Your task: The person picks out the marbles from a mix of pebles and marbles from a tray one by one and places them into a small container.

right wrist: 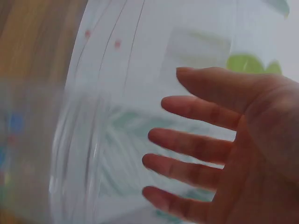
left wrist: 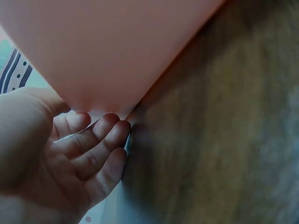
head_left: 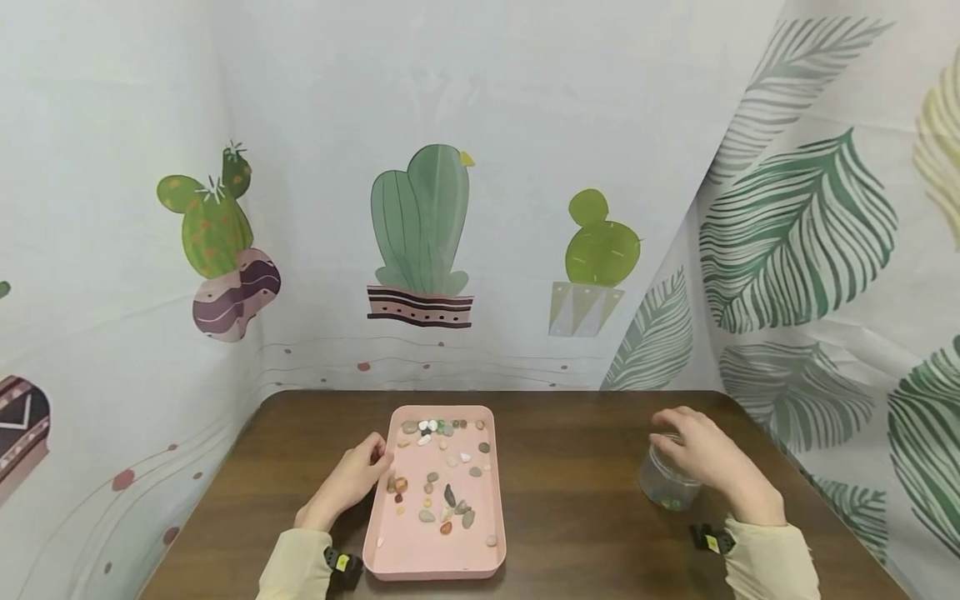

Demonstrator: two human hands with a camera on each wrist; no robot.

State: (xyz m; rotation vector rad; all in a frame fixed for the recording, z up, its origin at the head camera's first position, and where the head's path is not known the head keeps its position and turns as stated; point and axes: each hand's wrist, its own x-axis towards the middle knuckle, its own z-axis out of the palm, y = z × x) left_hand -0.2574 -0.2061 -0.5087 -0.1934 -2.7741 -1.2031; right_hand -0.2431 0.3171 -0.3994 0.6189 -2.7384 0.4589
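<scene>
A pink tray (head_left: 438, 558) lies on the table with several pebbles (head_left: 450, 496) scattered across its floor and more along its far end. My left hand (head_left: 352, 477) grips the tray's left side; in the left wrist view its curled fingers (left wrist: 110, 128) lie against the outer wall, with the thumb partly hidden by the tray. Over a clear jar (head_left: 660, 483) on the right, my right hand (head_left: 708, 454) hovers with spread fingers and holds nothing. Small coloured pieces (head_left: 671, 503) sit low in the jar, blurred in the right wrist view, where the jar's mouth (right wrist: 77, 154) faces the fingertips.
The dark wooden table (head_left: 570, 500) runs between tray and jar. A light curtain printed with cacti and leaves (head_left: 510, 358) hangs behind the table and along both sides.
</scene>
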